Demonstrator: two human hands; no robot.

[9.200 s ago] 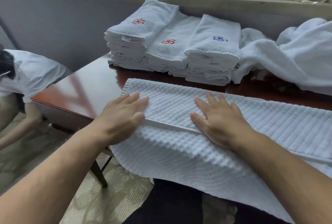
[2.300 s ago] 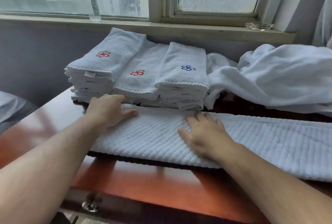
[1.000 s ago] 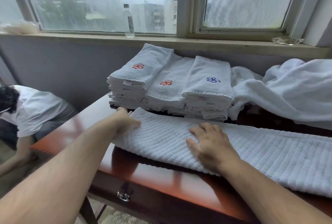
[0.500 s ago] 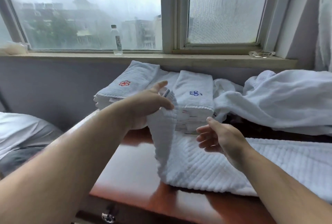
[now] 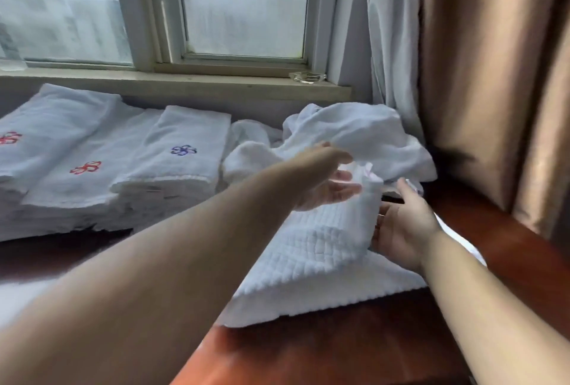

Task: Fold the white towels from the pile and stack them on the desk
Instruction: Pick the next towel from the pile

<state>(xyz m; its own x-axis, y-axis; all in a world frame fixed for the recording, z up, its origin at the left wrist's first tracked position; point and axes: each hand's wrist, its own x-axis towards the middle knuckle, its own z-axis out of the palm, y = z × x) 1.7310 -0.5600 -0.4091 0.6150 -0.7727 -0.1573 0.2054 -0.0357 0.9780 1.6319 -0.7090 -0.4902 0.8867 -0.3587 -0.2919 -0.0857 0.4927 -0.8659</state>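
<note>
**Waffle towel mid-fold at the window desk**

Left hand (image 5: pixel 320 179) reaches across, its fingers (image 5: pixel 345 190) curled under the raised end of the waffle-weave towel (image 5: pixel 308 249) and thumb over the top, pinching that end up off the lower layer. Right hand (image 5: pixel 401 230) is just beside it, palm turned in, fingers straight and loosely spread, touching the lifted fold from the right side. The rest of the towel lies doubled on the desk (image 5: pixel 354 350), a glossy reddish-brown wood top, with its near edge well back from the desk's front.

Behind the hands sits the loose pile (image 5: pixel 354 134) of rumpled white towels, pushed against the wall. To the left, the folded stacks (image 5: pixel 172 168) stand side by side; the top towels carry embroidered flower-like emblems, one blue (image 5: pixel 183 150) and two red (image 5: pixel 85 167). Small tags show on the stack edges, too blurred to read.

Above runs a pale windowsill (image 5: pixel 185 83) with a clear glass dish (image 5: pixel 307 76) on it, frosted panes beyond. A sheer white curtain (image 5: pixel 391 29) and a brown drape (image 5: pixel 493 76) hang at the right.
</note>
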